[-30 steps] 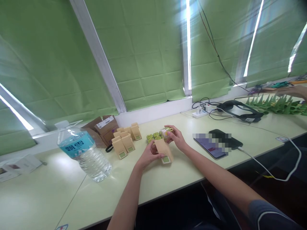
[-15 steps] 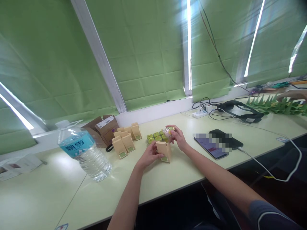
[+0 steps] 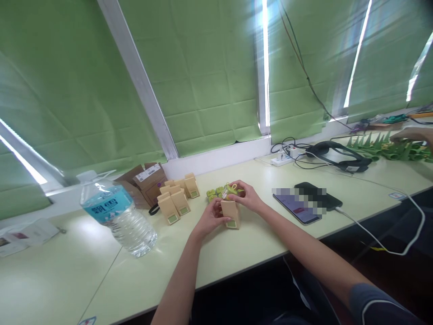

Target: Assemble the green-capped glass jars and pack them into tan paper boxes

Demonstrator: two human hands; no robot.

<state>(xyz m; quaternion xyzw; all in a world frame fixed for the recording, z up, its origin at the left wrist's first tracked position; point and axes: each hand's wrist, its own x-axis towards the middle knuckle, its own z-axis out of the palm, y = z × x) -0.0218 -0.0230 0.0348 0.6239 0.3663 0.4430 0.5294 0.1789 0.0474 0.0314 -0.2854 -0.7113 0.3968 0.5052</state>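
My left hand [image 3: 210,222] grips a small tan paper bag [image 3: 230,213] by its side; the bag stands upright on the table and has a greenish window low on its front. Above the bag's top, my right hand [image 3: 249,198] pinches a small clear container with a green lid and a loop [image 3: 228,192], tilted on its side. Its contents are too small to name. Just behind both hands sits a cluster of similar green-topped containers [image 3: 212,194], partly hidden by my fingers.
Several tan bags [image 3: 174,205] stand left, before an open cardboard box [image 3: 145,183]. A large water bottle [image 3: 122,214] is further left. At right lie two phones [image 3: 297,208], a white cable, a black headset [image 3: 338,155] and a power strip [image 3: 282,159]. Another person's hand [image 3: 414,134] is far right.
My right hand has moved left with the green-lidded container, from beside the bag to over its top, and tipped it. My left hand keeps hold of the bag, which has barely moved.
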